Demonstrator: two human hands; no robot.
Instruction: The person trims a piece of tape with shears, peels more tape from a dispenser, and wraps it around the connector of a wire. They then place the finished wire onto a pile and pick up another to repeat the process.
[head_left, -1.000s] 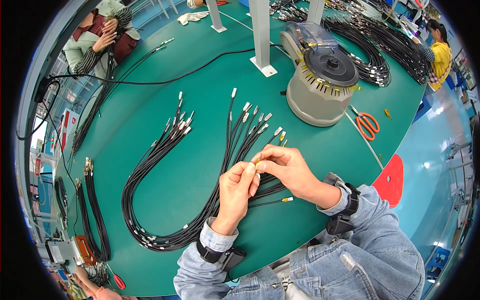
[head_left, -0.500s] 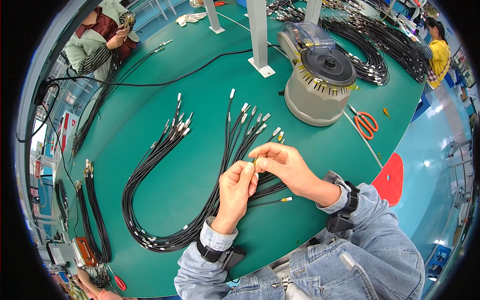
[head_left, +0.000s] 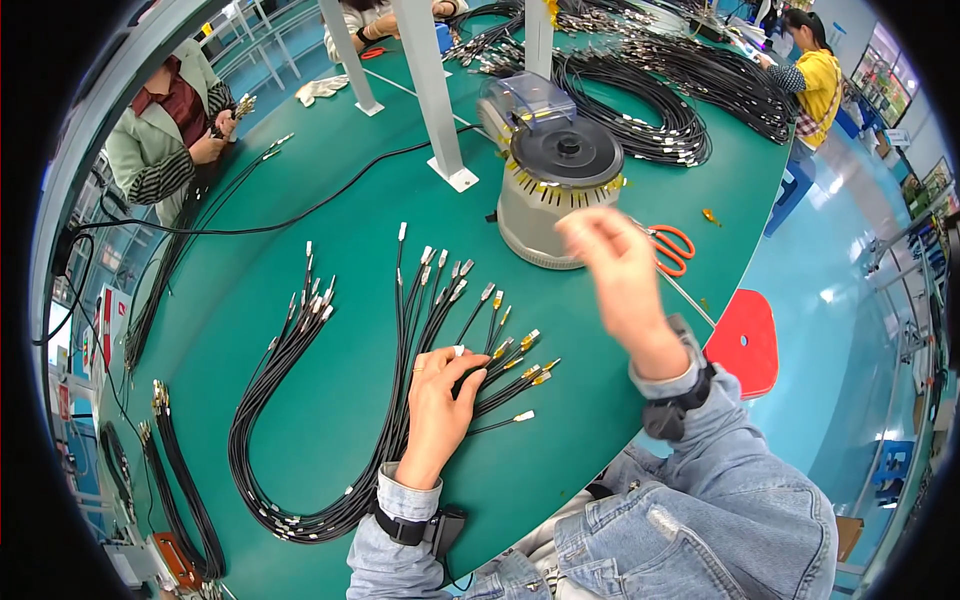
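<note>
My left hand (head_left: pixel 440 398) rests over a fan of black cables with its fingers loosely curled. Its thumb and forefinger stand a little apart beside the connector ends, and a small white piece (head_left: pixel 459 351) shows at its fingers. The black cable bundle (head_left: pixel 258 420) bends in a U across the table, with silvery-white connectors at both ends. Yellow tape (head_left: pixel 528 342) wraps several connectors on the right. My right hand (head_left: pixel 620 275) is raised in front of the round grey tape dispenser (head_left: pixel 540 222), its fingers smeared by motion; whether they hold anything is unclear.
Orange-handled scissors (head_left: pixel 672 250) lie right of the dispenser. Grey posts (head_left: pixel 430 100) stand on the green table (head_left: pixel 340 380). More cable bundles lie at the back (head_left: pixel 640 120) and left (head_left: pixel 185 490). A red stool (head_left: pixel 745 345) stands at the right. Other people work around the table.
My hands have parted. The right hand has moved up and away to the dispenser, while the left has come down onto the cables. The view has shifted, too.
</note>
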